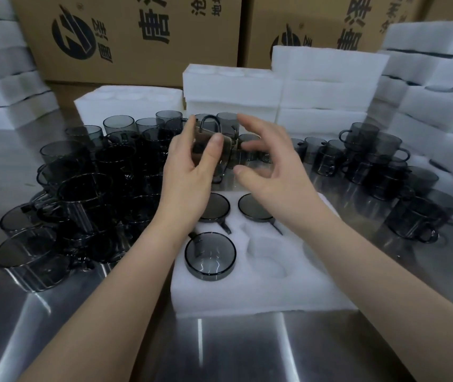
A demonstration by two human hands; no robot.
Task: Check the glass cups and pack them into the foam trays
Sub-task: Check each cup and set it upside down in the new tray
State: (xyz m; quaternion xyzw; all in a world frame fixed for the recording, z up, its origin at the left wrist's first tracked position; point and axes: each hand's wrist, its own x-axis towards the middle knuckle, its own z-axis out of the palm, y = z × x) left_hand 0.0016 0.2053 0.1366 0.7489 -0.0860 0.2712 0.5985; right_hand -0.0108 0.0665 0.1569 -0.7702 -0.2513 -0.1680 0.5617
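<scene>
My left hand (192,172) holds a smoky grey glass cup (211,146) above the table, thumb on its near side, handle pointing up. Just to the right of the cup, my right hand (269,166) hovers with spread, curved fingers and holds nothing; it is blurred. Below the hands lies a white foam tray (261,296). Three of its pockets hold cups: one at the front left (210,256) and two behind it (214,206) (255,206). The front right pocket (268,257) has nothing in it.
Several loose grey cups crowd the steel table on the left (82,194) and on the right (385,166). White foam trays stand in stacks behind (233,89), at the far left (5,78) and far right (434,78). Printed cardboard boxes (126,37) line the back.
</scene>
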